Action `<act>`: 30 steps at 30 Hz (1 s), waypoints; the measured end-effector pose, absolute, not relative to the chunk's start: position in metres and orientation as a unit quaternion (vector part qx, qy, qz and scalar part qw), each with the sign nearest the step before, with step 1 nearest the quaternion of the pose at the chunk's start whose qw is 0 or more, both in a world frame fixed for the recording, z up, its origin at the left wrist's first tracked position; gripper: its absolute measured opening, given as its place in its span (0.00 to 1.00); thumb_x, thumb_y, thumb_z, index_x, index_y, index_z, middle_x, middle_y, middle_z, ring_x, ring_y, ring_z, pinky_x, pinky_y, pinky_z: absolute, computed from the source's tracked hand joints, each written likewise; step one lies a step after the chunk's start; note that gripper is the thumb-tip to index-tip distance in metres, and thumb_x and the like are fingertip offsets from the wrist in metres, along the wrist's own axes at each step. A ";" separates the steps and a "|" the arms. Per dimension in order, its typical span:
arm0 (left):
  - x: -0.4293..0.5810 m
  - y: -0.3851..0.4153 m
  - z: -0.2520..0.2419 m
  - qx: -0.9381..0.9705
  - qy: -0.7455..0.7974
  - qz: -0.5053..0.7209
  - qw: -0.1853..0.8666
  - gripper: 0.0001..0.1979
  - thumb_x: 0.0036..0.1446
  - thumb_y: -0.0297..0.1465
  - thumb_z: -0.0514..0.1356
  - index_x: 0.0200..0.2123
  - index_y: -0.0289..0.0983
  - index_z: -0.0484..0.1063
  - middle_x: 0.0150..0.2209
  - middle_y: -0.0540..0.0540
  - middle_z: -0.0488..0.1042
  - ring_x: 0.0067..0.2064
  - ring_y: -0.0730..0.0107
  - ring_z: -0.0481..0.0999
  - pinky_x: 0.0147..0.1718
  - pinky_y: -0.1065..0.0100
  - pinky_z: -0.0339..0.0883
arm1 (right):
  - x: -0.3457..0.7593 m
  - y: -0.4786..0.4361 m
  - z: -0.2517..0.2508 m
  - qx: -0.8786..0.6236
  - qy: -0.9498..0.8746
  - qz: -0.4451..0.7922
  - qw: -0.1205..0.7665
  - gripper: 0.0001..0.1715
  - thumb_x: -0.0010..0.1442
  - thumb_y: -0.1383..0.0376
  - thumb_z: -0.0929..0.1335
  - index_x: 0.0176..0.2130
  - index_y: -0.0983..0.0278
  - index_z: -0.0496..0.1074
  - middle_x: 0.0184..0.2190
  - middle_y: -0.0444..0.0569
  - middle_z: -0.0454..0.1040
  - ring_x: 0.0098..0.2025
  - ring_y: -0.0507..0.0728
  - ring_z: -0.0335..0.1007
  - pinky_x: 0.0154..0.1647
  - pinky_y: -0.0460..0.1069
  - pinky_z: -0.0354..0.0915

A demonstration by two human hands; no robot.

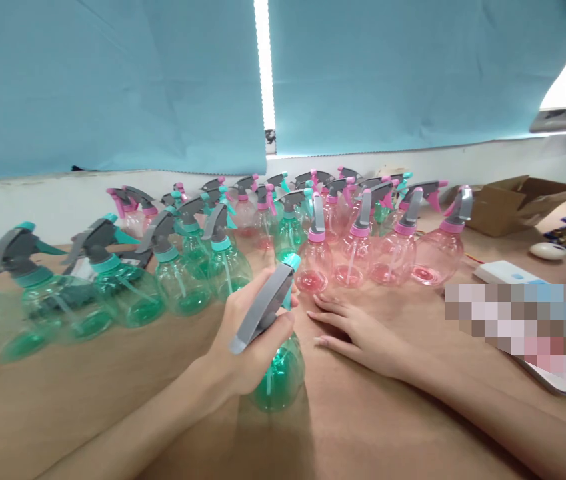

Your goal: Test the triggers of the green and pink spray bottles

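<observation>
My left hand [250,340] is wrapped round the neck of a green spray bottle [280,377] with a grey and teal trigger head. The bottle is upright, and my fingers hide its collar. To the right, my right hand [350,327] lies on the wooden table [373,420] with its fingers stretched out and nothing in them. Just beyond its fingertips stands a pink spray bottle [314,263], first in a row of several pink ones. On the left a row of green spray bottles [183,283] leads up toward my left hand.
More pink and green spray bottles [265,223] crowd the back of the table. At the right are an open cardboard box [505,207], a white computer mouse [549,251], a white box [510,273] and a pixelated patch. Blue curtains [113,87] hang behind.
</observation>
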State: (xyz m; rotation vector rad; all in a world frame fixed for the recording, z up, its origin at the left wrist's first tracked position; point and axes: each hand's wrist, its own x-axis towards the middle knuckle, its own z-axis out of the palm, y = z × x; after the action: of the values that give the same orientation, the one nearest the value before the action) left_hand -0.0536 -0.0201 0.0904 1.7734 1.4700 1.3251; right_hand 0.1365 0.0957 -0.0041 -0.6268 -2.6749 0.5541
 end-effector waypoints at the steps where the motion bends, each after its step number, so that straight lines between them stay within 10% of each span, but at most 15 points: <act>1: -0.054 -0.019 0.091 0.646 0.537 0.486 0.241 0.04 0.53 0.28 0.55 0.35 0.39 0.65 0.29 0.54 0.64 0.24 0.77 0.59 0.23 0.71 0.53 | 0.137 0.096 -0.005 -0.221 -0.941 0.195 0.169 0.30 0.65 0.50 0.64 0.60 0.62 0.67 0.64 0.56 0.61 0.67 0.66 0.52 0.66 0.64 0.53; 22: -0.057 -0.016 0.082 0.655 0.562 0.478 0.165 0.02 0.55 0.28 0.56 0.30 0.39 0.64 0.24 0.55 0.59 0.27 0.72 0.62 0.27 0.68 0.57 | 0.136 0.093 -0.001 -0.210 -0.943 0.187 0.178 0.28 0.66 0.51 0.63 0.59 0.61 0.68 0.63 0.55 0.63 0.67 0.67 0.53 0.64 0.65 0.56; 30: -0.054 -0.017 0.084 0.667 0.552 0.480 0.140 0.11 0.56 0.28 0.55 0.43 0.39 0.69 0.26 0.54 0.63 0.27 0.73 0.61 0.28 0.69 0.60 | 0.139 0.089 0.024 -0.180 -0.936 0.257 0.163 0.26 0.63 0.52 0.67 0.58 0.58 0.67 0.54 0.52 0.73 0.54 0.62 0.70 0.54 0.59 0.67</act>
State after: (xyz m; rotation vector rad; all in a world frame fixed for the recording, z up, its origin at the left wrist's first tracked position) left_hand -0.0538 -0.0166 0.0843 1.9270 1.5949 1.3877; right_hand 0.1391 0.0889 0.0235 -0.5126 -2.6691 0.7328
